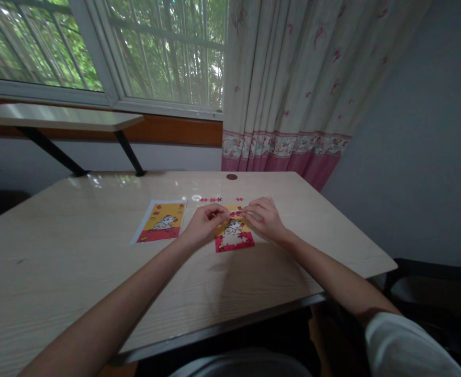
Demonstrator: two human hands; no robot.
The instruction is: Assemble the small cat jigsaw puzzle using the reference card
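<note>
A small jigsaw puzzle (234, 234) in yellow and red with a white cartoon animal lies on the wooden table (77, 251). My left hand (205, 222) rests at the puzzle's upper left, fingers curled in a pinch. My right hand (263, 217) is at its upper right, fingertips pinched toward the left hand. Between the two hands, at the puzzle's top edge, sits a small red piece (235, 212); which hand grips it is unclear. Several loose red pieces (210, 199) lie just beyond the hands.
A printed reference picture (160, 221) of the same image lies left of the puzzle. A round cable hole (232, 177) sits near the table's far edge. Behind are a window, a wall shelf (57, 118) and a pink-bordered curtain (285, 84).
</note>
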